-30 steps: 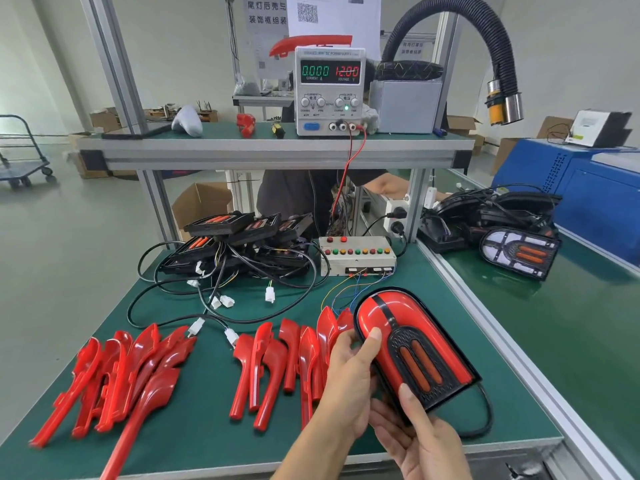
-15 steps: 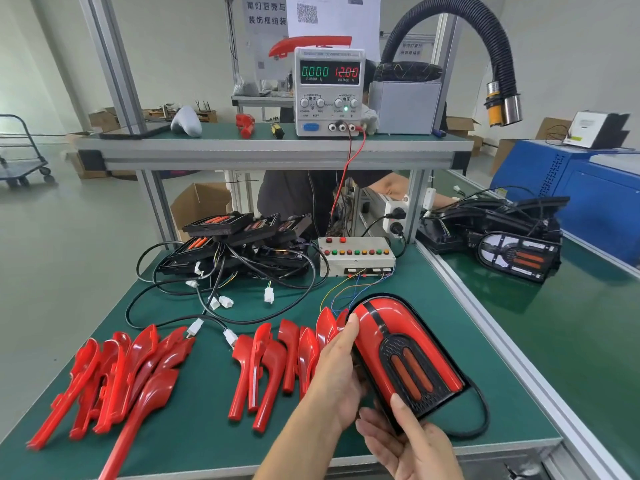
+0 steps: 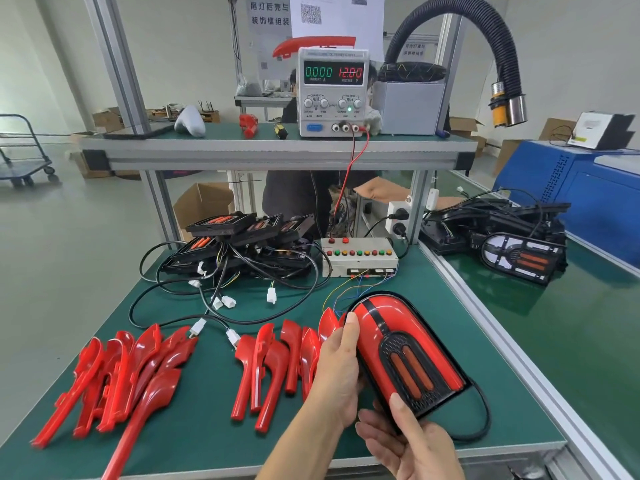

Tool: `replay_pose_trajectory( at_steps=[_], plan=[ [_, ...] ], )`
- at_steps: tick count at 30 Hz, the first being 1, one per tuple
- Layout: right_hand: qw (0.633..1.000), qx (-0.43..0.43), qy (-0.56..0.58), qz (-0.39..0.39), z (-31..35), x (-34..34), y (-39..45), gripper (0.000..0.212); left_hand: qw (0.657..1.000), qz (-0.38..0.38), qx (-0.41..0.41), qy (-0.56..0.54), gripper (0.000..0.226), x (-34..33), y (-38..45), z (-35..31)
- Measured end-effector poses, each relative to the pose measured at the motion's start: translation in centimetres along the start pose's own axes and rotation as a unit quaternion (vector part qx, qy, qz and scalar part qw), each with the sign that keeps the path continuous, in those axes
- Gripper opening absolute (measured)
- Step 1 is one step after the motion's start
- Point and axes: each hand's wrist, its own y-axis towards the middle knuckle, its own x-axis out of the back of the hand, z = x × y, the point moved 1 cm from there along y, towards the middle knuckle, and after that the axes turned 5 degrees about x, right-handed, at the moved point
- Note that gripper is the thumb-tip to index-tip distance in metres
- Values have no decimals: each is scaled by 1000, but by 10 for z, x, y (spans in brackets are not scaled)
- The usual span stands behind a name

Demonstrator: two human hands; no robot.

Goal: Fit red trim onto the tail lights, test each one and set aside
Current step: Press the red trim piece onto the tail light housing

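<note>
A tail light (image 3: 401, 351) with red trim already fitted is held above the green table (image 3: 433, 271) at the lower centre-right of the frame, its rounded end pointing up and away. It is grasped along its left edge by the left hand (image 3: 337, 368), whose thumb lies on the red surface near the top while the other fingers are curled behind the housing. Its lower, squared end is supported by the right hand (image 3: 412, 441), with the thumb pressed on the black lower corner and the fingers cupped beneath. A black cable (image 3: 481, 414) is seen looping from under the light toward the lower right.

Loose red trim pieces (image 3: 273, 365) are laid just left of the left hand, and a second heap of trim (image 3: 117, 379) lies at the lower left. Untrimmed black light housings (image 3: 242, 240) with tangled wires are stacked at the centre, beside a button test box (image 3: 360, 258). A power supply (image 3: 333, 91) on the upper shelf is shown reading 0.000 and 12.00. More lights (image 3: 519, 251) are piled on the neighbouring table at the right
</note>
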Motion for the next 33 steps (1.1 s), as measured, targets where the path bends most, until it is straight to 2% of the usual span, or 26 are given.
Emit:
replay_pose_trajectory(
  at_steps=[7, 12, 20, 33],
  plan=[
    [1000, 2, -15, -13, 4, 0, -2, 61, 1000, -13, -18, 19, 55, -5, -3, -2],
    [1000, 4, -1, -19, 6, -3, -5, 41, 999, -17, -43, 20, 54, -6, -4, -2],
    [999, 5, 4, -40, 6, -4, -8, 42, 998, -11, -51, 30, 56, -6, -7, -2],
    [999, 11, -2, -35, 4, -5, -8, 46, 1000, 4, -3, 5, 48, -1, -7, -6]
  ],
)
